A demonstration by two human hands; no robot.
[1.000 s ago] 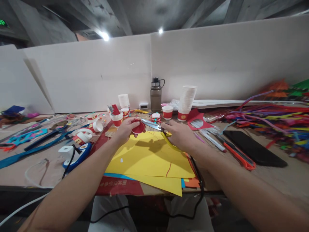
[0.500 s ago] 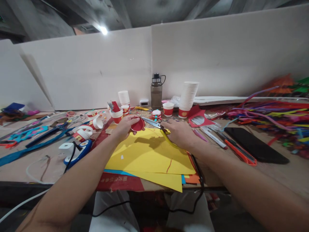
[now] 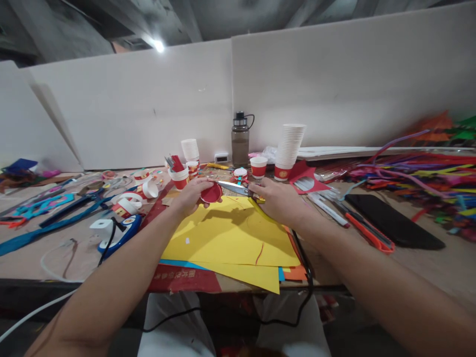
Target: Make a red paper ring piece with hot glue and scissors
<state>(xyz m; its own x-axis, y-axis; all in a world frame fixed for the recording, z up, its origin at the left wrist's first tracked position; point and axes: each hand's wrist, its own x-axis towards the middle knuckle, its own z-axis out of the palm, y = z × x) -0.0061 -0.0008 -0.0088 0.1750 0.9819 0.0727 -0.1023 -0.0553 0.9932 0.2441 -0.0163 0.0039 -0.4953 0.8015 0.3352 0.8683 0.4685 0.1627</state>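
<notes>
My left hand pinches a round red piece, seemingly paper, with a thin pale line along its edge. In my right hand is a pair of scissors with yellow handles, my fingers through or around them. The metal blades point left, and their tips reach the upper right edge of the red piece. Both hands are above a stack of yellow paper, which lies over blue and orange sheets. Whether the blades touch the red piece I cannot tell.
A water bottle, a tall paper cup stack and a cup of pens stand behind. To the right lie a red sheet with a round hole, an orange cutter, a phone and pipe cleaners. Cut cups are left.
The scissor blades look closer together and lie flatter against the red piece's edge. My right hand has turned slightly. My left hand keeps its hold on the red piece.
</notes>
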